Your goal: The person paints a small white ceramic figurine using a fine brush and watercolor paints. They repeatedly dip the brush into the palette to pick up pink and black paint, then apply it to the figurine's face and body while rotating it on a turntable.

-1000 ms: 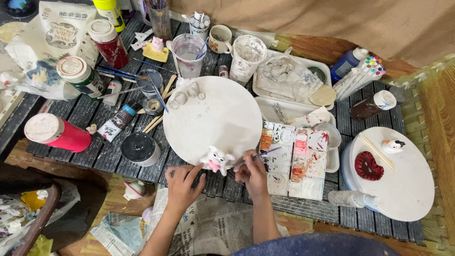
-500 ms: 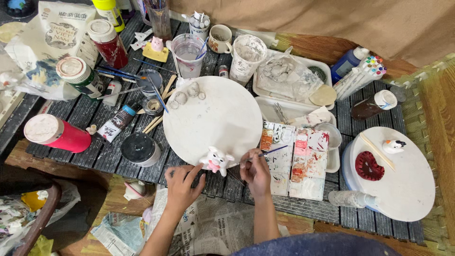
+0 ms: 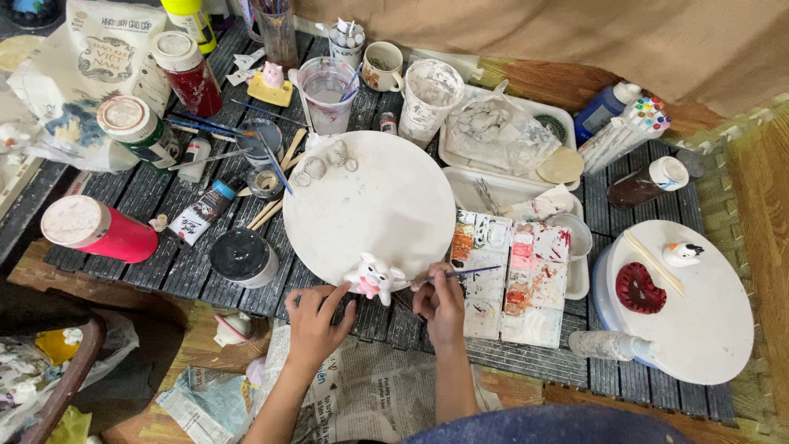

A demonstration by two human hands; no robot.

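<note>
We see a small white clay pig figurine (image 3: 374, 278) with pink snout and feet standing at the near rim of a round, matte white turntable board (image 3: 370, 205), whose chalky surface rests on a dark slatted table (image 3: 148, 271). The left hand (image 3: 316, 316) lies at the board's edge, fingers loosely spread, the fingertips (image 3: 345, 293) touching or nearly touching the pig's left side; we cannot tell which. The right hand (image 3: 440, 304) pinches a thin paintbrush (image 3: 460, 273) between thumb and forefinger, its tip at the figurine's right flank. Just right of the brush lie two rectangular tile palettes (image 3: 514, 275) smeared with red, orange and green paint. A glossy black jar lid (image 3: 240, 255) sits left of the board, a red cylinder jar with a white cap (image 3: 99, 230) lies further left, and crumpled newspaper (image 3: 378, 395) spreads under the wrists. Far right, another white round board (image 3: 699, 321) carries a dark red heart-shaped piece (image 3: 637, 288).

Against the frame half a second ago, the left hand has crept nearer the pig, and the brush remains at its side; the figurine stands at the same spot on the rim
</note>
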